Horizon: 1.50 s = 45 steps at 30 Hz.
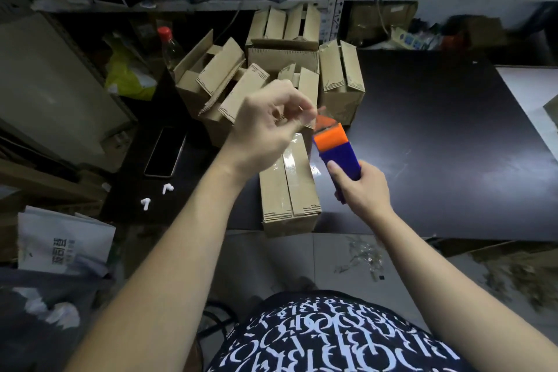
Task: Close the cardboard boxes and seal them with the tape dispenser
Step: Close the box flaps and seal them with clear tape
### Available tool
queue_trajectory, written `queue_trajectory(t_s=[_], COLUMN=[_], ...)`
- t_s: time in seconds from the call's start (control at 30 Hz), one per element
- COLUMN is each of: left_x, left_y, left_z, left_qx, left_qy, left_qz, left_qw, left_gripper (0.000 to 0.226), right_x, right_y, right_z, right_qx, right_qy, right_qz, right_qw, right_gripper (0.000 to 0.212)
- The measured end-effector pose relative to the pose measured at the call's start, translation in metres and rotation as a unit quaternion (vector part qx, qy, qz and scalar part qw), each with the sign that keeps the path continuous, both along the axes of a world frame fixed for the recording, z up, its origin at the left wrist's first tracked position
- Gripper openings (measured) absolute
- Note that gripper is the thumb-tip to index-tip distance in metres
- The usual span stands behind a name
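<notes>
Gripping the handle of the tape dispenser [338, 151], the right hand [362, 187] hovers; the left hand [265, 127] perhaps pinches the tape end [320, 114]. The box [290, 190] lies below-left of this grip, long axis pointing away.

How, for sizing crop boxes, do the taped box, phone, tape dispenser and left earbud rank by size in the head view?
taped box
tape dispenser and phone: alike, dispenser held nearer, unranked
left earbud

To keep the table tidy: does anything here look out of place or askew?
Yes. Two white earbuds lie loose near the phone, and several open cardboard boxes at the back left lean tipped against each other.
</notes>
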<state>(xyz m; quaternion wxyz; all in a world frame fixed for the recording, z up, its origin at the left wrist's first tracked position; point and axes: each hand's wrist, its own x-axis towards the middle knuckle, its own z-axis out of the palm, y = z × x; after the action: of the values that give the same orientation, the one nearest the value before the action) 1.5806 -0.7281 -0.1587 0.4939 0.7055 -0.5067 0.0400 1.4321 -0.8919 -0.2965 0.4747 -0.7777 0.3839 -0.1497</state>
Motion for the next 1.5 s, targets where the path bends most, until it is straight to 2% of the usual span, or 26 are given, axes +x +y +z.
queue_trajectory(t_s=[0.1,0.2,0.3,0.37,0.43,0.53,0.67,0.87,0.97,1.0,1.03,1.1,1.13,1.2,1.3,1.37,1.43,1.5], left_x=[-0.009,-0.016,-0.028,-0.036,-0.036,-0.036,-0.045,-0.043,-0.046,-0.046,-0.047,-0.047,-0.047,-0.047,-0.046,-0.045,-0.046,-0.051], left_y=[-0.004,-0.004,0.0,0.005,0.011,0.02,0.027,0.035,0.037,0.037,0.038,0.038,0.039,0.04,0.043,0.048,0.053,0.055], left_z=[-0.013,-0.023,-0.019,-0.013,-0.015,-0.023,-0.022,-0.016,-0.013,-0.013,-0.014,-0.015,-0.016,-0.019,-0.023,-0.026,-0.03,-0.035], left_qx=[0.021,0.01,-0.021,-0.017,-0.004,-0.02,-0.058,-0.058,-0.058,-0.058,-0.056,-0.049,-0.047,-0.044,-0.046,-0.047,-0.049,-0.057], left_qy=[0.012,0.044,0.072,0.082,0.131,0.261,0.344,0.371,0.384,0.39,0.396,0.413,0.423,0.432,0.428,0.425,0.425,0.429], left_qz=[-0.012,-0.009,-0.018,-0.038,-0.036,-0.013,-0.007,-0.01,-0.003,0.003,0.009,0.03,0.044,0.075,0.126,0.153,0.171,0.189], left_qw=[1.0,0.999,0.997,0.996,0.991,0.965,0.937,0.927,0.922,0.919,0.917,0.909,0.904,0.898,0.894,0.891,0.888,0.881], left_gripper=[0.005,0.002,0.006,0.007,0.004,0.008,0.009,0.012,0.009,0.009,0.009,0.009,0.008,0.008,0.01,0.011,0.011,0.011], right_x=[0.01,0.022,0.027,0.02,0.013,0.007,-0.005,0.002,0.012,0.014,0.016,0.02,0.021,0.023,0.018,0.012,0.006,0.001], right_y=[-0.001,0.003,-0.017,-0.035,-0.044,-0.035,-0.015,-0.008,-0.003,-0.001,0.002,0.012,0.018,0.026,0.029,0.025,0.02,0.018], right_z=[0.016,0.019,0.005,-0.005,-0.016,-0.034,-0.059,-0.044,-0.034,-0.028,-0.017,0.01,0.023,0.04,0.049,0.047,0.04,0.037], right_qx=[0.086,0.12,0.155,0.102,0.008,-0.063,-0.152,-0.222,-0.225,-0.217,-0.195,-0.093,-0.021,0.105,0.206,0.235,0.272,0.289], right_qy=[-0.025,-0.029,0.001,0.072,0.132,0.16,0.212,0.204,0.108,0.047,-0.012,-0.097,-0.118,-0.131,-0.122,-0.118,-0.114,-0.099], right_qz=[-0.022,-0.046,-0.18,-0.216,-0.171,-0.095,-0.021,-0.04,-0.036,-0.013,0.025,0.139,0.201,0.291,0.316,0.306,0.286,0.263], right_qw=[0.996,0.991,0.971,0.968,0.976,0.98,0.965,0.953,0.968,0.975,0.98,0.981,0.972,0.942,0.918,0.915,0.912,0.915], right_gripper=[0.049,0.046,0.048,0.062,0.071,0.042,0.031,0.042,0.028,0.02,0.025,0.051,0.055,0.043,0.012,0.013,0.004,0.012])
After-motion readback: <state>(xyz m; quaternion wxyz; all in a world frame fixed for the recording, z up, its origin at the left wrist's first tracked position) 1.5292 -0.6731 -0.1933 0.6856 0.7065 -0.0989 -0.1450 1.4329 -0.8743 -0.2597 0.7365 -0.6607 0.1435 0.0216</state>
